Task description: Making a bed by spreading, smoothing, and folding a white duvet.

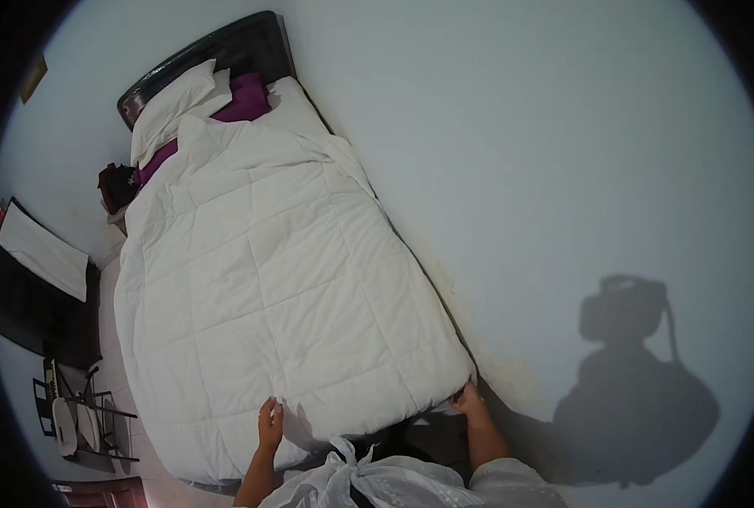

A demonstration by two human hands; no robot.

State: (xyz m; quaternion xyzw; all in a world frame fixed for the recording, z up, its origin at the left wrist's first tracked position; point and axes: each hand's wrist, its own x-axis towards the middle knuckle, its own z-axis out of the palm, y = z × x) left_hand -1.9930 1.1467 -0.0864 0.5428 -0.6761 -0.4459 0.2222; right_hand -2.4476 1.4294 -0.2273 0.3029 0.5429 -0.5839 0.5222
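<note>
A white quilted comforter (300, 273) covers most of the bed, with folds near its upper end. My right hand (467, 399) is at the comforter's lower right corner by the wall, its fingers partly hidden at the edge; whether they grip the cloth is unclear. Above the comforter's near edge, left of the middle, my left hand (271, 416) is raised with nothing visible in it. White pillows (177, 105) lean at the dark headboard (243, 47), beside purple bedding (248, 100).
A pale wall (510, 190) runs along the bed's right side. At left stand a dark piece of furniture (34, 311) with a white cloth (46, 251), and folding chairs (65, 425). A dark red bag-like item (118, 187) is beside the bed's head.
</note>
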